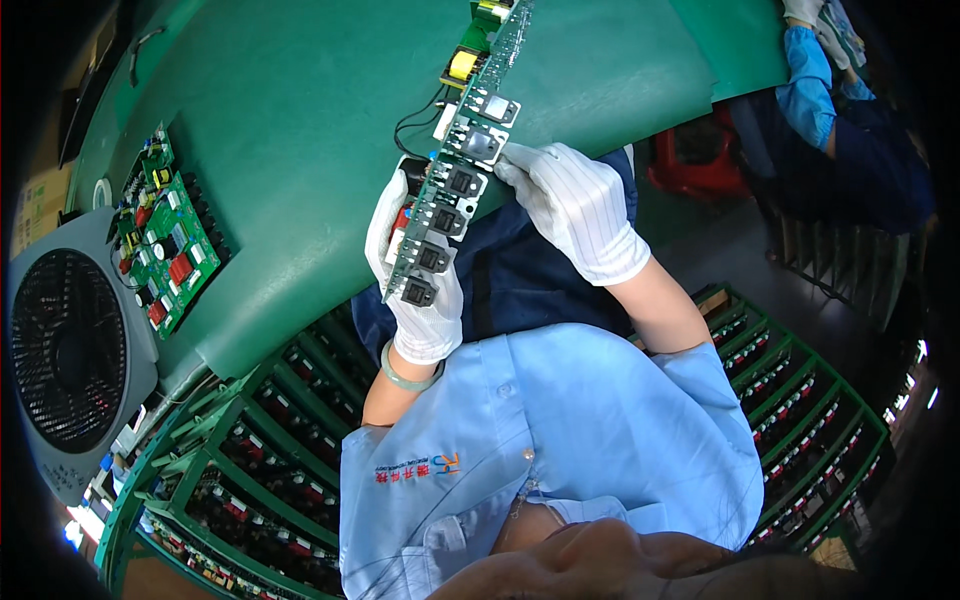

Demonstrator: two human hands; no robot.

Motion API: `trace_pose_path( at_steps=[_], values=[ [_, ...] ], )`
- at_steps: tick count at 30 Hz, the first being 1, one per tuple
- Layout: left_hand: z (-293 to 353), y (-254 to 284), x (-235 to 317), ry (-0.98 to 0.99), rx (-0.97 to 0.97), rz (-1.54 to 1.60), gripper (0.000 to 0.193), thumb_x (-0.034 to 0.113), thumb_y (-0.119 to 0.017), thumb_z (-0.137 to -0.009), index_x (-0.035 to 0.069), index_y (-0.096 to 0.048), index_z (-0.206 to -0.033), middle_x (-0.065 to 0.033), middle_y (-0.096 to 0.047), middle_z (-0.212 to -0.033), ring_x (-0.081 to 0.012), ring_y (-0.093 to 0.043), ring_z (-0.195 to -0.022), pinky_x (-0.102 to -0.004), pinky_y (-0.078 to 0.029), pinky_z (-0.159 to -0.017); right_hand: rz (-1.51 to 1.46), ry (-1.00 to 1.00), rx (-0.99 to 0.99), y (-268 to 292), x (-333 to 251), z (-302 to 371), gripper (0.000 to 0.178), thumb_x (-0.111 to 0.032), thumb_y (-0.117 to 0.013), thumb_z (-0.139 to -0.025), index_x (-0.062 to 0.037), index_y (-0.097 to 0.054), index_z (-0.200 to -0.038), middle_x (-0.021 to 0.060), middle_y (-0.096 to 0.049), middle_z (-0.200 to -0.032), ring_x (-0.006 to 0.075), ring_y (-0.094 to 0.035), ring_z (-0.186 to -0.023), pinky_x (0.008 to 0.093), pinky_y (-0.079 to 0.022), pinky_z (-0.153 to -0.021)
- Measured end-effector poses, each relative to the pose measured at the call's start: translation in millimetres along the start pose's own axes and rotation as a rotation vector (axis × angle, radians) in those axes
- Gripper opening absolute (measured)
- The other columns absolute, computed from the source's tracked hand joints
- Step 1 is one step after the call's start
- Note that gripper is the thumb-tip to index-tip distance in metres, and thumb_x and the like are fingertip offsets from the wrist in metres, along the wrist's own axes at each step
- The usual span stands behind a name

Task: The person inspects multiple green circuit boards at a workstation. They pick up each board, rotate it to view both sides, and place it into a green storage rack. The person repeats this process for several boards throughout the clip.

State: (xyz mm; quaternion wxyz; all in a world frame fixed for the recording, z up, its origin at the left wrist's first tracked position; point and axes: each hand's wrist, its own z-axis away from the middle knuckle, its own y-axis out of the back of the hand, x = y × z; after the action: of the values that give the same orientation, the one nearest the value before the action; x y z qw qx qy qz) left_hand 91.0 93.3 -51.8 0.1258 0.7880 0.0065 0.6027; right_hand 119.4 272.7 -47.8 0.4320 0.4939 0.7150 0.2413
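Observation:
A long green circuit board (424,200) is held up on edge above the front of the table, tilted with its far end to the right. My left hand (430,322), in a white striped glove, is closed around its near part from the left and below. Along the board's right side stands a row of flat power transistors (463,182), some black, some silver-faced. A yellow transformer (463,65) and loose black wires sit toward the far end. My right hand (585,212), also gloved, has bent, closed fingers with their tips at a transistor's edge; anything between them is hidden.
A second populated circuit board (172,245) lies on the green table (290,130) at left, beside a grey fan (70,350). Green racks (255,480) of boards stand on both sides of me. A red stool (695,160) and a co-worker's blue sleeve (808,90) show at far right.

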Motion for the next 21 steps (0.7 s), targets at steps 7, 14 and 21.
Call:
trace_pose_path(
  at_steps=[7,14,21],
  values=[
    [-0.7,0.2,-0.2,-0.033,-0.023,-0.004,0.047,0.005,-0.059,-0.095,-0.003,-0.038,-0.137,-0.0164,-0.054,-0.126,-0.0191,-0.060,-0.105,-0.0310,-0.053,-0.086,-0.019,-0.026,-0.062,2.4,-1.9,2.9,0.015,-0.010,-0.072,-0.080,-0.0040,-0.066,-0.093,0.0060,-0.052,-0.064,0.0217,-0.056,-0.055,0.0337,-0.044,-0.048],
    [4.0,2.2,-5.0,0.002,-0.018,0.001,0.047,0.005,-0.058,-0.095,-0.003,-0.037,-0.137,-0.0175,-0.052,-0.128,-0.0208,-0.060,-0.106,-0.0316,-0.054,-0.086,-0.028,-0.004,-0.035,1.8,1.3,3.8,0.014,-0.011,-0.071,-0.081,-0.0054,-0.067,-0.092,0.0054,-0.053,-0.064,0.0214,-0.056,-0.055,0.0336,-0.044,-0.048],
    [2.6,1.7,-3.4,-0.031,-0.037,-0.011,0.048,0.001,-0.057,-0.094,-0.004,-0.036,-0.137,-0.0189,-0.051,-0.130,-0.0223,-0.060,-0.107,-0.0325,-0.055,-0.085,-0.008,-0.029,-0.053,6.2,1.3,1.8,0.013,-0.011,-0.071,-0.080,-0.0058,-0.068,-0.092,0.0057,-0.054,-0.064,0.0220,-0.056,-0.055,0.0341,-0.045,-0.048]
  ],
)
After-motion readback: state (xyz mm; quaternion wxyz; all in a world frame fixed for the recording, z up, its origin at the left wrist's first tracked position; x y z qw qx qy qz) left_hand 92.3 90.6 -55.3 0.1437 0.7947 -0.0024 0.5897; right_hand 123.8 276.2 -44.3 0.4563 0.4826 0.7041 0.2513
